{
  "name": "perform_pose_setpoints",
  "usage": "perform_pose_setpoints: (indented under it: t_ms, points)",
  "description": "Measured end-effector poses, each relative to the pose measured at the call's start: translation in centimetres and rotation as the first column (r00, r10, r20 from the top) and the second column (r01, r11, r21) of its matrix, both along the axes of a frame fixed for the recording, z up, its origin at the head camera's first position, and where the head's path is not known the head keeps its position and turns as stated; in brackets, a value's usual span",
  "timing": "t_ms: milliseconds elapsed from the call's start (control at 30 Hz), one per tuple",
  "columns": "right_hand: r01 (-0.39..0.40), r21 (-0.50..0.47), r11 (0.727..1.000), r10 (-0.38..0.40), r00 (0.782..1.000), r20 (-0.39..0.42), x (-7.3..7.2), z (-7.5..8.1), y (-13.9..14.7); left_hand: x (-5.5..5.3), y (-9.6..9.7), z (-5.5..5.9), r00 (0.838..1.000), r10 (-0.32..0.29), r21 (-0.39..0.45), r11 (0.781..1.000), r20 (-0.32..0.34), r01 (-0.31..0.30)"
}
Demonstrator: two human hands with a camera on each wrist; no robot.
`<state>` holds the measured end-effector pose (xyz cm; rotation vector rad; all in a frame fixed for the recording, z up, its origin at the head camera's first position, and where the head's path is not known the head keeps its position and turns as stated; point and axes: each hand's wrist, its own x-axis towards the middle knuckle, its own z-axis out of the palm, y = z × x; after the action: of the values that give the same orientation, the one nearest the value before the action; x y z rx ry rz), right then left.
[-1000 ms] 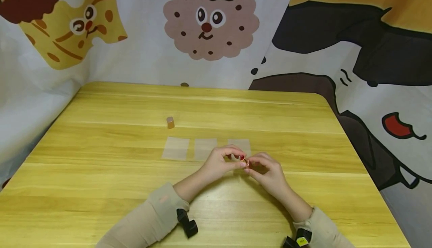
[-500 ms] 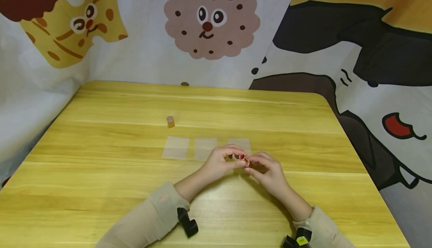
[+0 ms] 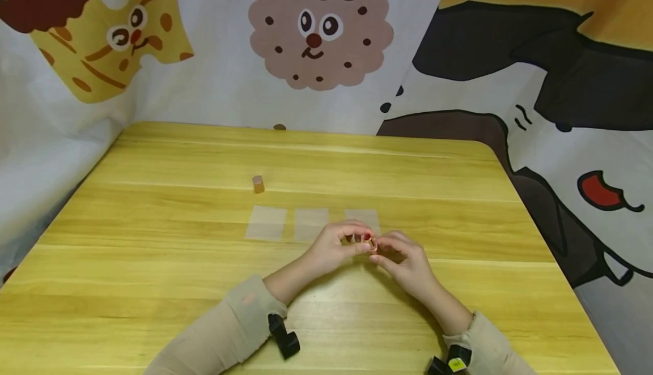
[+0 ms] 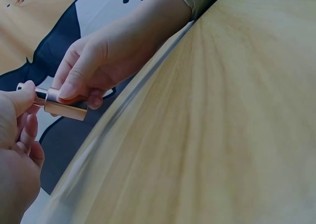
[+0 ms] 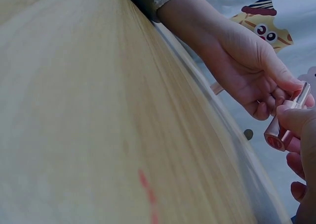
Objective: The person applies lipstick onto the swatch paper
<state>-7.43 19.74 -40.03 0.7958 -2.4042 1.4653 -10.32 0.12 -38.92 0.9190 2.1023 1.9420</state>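
the small rose-gold tube point(image 4: 69, 111), lipstick-like, is up between my hands, above the surface point(image 3: 357, 329); i judge it light, stiff and slick, best pinched by its wider body. my left hand point(image 3: 330, 246) pinches its narrower end, my right hand point(image 3: 410, 264) its body. beyond lie three pale squares point(image 3: 266, 223) and a brown cylinder point(image 3: 258, 184). since the earlier frame, almost nothing has shifted.

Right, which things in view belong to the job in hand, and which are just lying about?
In the job:
copper-coloured tube, held by left hand and right hand
probably the small cylinder, perhaps its cap

Just lying about, it seems:
three pale squares on the table, use unclear
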Motion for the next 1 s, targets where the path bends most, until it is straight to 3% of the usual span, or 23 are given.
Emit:
perform_pose_setpoints:
  t_ms: [367, 833, 1000]
  points:
    - [-0.017, -0.022, 1.0, 0.017, 1.0, 0.0, 0.0, -0.5, 0.1, 0.1, 0.0, -0.1, 0.998, -0.006, -0.008, 1.0, 0.056, 0.006]
    - [0.033, -0.027, 0.999, -0.034, 0.999, -0.019, 0.1, -0.3, 0.0, -0.2, 0.2, -0.7, 0.992, 0.08, 0.047, 0.995, 0.1, -0.085]
    - [0.031, -0.042, 0.999, -0.032, 0.999, -0.024, 0.0, -0.4, 0.0, -0.4, 0.5, -1.8, 0.984, 0.102, 0.052, 0.992, 0.146, -0.111]
